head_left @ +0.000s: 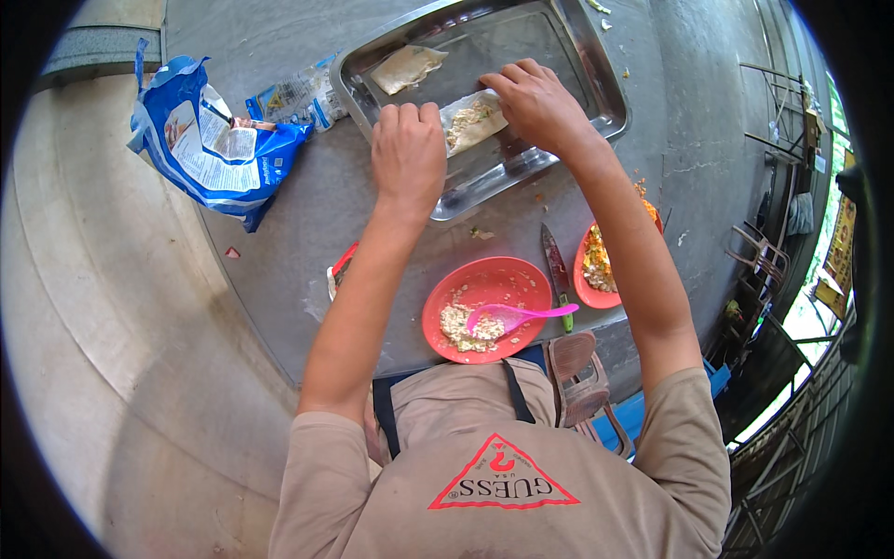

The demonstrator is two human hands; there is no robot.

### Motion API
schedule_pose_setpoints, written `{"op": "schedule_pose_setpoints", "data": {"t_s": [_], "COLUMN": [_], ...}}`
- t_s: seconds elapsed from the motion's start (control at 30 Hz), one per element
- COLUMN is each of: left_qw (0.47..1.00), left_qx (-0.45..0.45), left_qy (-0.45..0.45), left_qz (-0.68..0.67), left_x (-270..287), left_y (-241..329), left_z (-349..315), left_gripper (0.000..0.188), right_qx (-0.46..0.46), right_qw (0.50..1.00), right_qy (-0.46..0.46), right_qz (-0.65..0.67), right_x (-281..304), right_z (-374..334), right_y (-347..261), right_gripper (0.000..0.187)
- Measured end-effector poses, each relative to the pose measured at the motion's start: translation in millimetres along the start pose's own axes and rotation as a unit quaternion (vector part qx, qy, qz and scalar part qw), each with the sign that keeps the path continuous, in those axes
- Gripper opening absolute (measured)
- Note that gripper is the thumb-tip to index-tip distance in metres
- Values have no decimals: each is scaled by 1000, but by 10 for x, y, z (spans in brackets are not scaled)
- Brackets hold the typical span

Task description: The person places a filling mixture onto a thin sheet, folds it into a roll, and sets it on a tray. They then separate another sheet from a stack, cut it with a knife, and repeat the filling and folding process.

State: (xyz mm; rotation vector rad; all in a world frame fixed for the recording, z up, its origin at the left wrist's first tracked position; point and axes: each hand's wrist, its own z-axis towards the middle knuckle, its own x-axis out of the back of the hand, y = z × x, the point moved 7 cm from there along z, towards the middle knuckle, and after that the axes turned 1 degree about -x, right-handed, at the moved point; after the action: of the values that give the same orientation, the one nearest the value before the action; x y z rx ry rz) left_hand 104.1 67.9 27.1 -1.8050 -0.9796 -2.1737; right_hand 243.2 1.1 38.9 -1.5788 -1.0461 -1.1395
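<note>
A filled wrapper sits just inside the left edge of the metal tray; the right hand pinches its far side; the left hand curls at its left end, pinch unclear; a folded wrapper lies near the tray's far left corner; a red bowl stands at the desk's near edge.

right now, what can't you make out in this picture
All in the head view:
Left hand: fingertips hidden behind its own knuckles, so its grip on the filled wrapper is unclear.
Right-hand bowl: partly covered by the right forearm.
Red-edged object: partly behind the left forearm; its kind is unclear.
Metal tray: far rim partly cut off by the upper edge.
Blue bag: small print too tiny.
</note>
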Motion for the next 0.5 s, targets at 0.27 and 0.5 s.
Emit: {"op": "schedule_pose_setpoints", "data": {"t_s": [0.27,0.5], "left_qw": [999,995], "left_qx": [13,-4], "left_qy": [9,-5], "left_qz": [-30,-102], "left_x": [18,34], "left_y": [-15,-56], "left_z": [61,49], "left_gripper": [8,10], "right_qx": [2,39], "right_qw": [999,997], "right_qy": [-42,-56], "right_qz": [23,41], "right_x": [-29,-53], "right_z": [94,113], "right_y": [5,-90], "right_gripper": [25,23]}}
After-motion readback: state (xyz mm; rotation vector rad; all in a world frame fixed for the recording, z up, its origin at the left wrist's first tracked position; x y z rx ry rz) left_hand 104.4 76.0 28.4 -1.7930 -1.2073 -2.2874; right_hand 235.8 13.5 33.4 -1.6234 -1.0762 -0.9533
